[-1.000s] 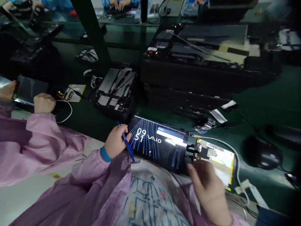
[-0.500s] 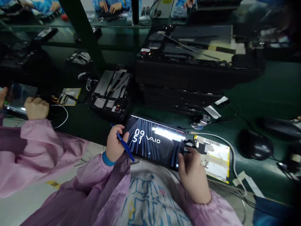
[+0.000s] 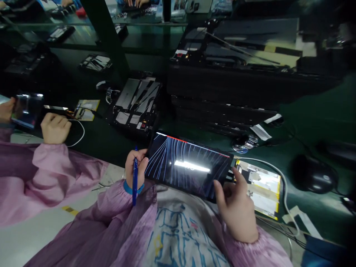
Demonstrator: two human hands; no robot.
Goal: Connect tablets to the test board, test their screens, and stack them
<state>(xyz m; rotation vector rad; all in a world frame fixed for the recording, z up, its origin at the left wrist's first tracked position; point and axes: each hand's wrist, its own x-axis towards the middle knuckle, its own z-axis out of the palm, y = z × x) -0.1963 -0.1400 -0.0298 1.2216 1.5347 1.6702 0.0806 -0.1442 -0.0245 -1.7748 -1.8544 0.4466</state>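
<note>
A lit tablet (image 3: 186, 165) with a wallpaper of curved lines is tilted up between my hands at the bench's near edge. My left hand (image 3: 135, 167) grips its left edge and also holds a blue pen (image 3: 135, 181) that points down. My right hand (image 3: 236, 207) holds the tablet's right lower corner, thumb on the screen edge, fingers curled behind it. A cable connector (image 3: 231, 172) joins the tablet's right end to a yellow-edged circuit board (image 3: 263, 189).
A co-worker's hands (image 3: 54, 128) in pink sleeves hold another screen (image 3: 26, 109) at the left. Black trays (image 3: 222, 111) are stacked behind the tablet, an opened device (image 3: 135, 105) to their left. A black mouse (image 3: 313, 174) and a white cable (image 3: 283, 185) lie at the right.
The tablet has been lifted and tilted toward me, and its clock and logo have gone from the screen. My right hand took hold of its right corner. The pen swung to point down.
</note>
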